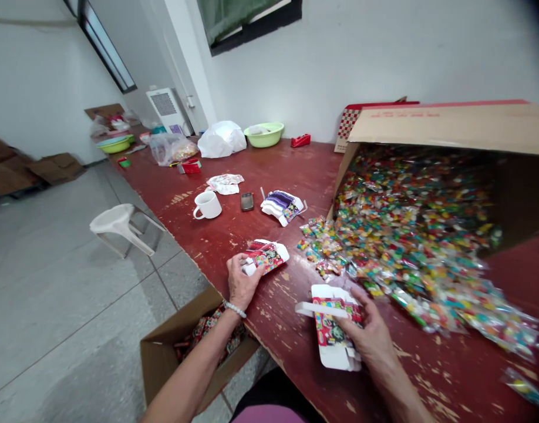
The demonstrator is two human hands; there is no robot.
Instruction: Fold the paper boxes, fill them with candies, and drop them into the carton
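My left hand [242, 285], with a beaded bracelet at the wrist, closes round the near end of a small stack of flattened red candy boxes [272, 258] on the table. In my right hand [370, 329] is a red and white candy box [333, 338], its white flaps sticking out at top and bottom. A white strip [322, 309] lies across this box under my right thumb. Just beyond my right hand, small clear packets of colourful candy [397, 247] spill out of a big cardboard box [445, 126] lying on its side.
Across the worn red table [291, 170] are a white mug [206, 205], a phone [247, 201], purple flattened boxes [282, 205] and a green basin [264, 136]. A carton of red packs [157, 364] stands below the table edge. A white stool [120, 223] is on the floor.
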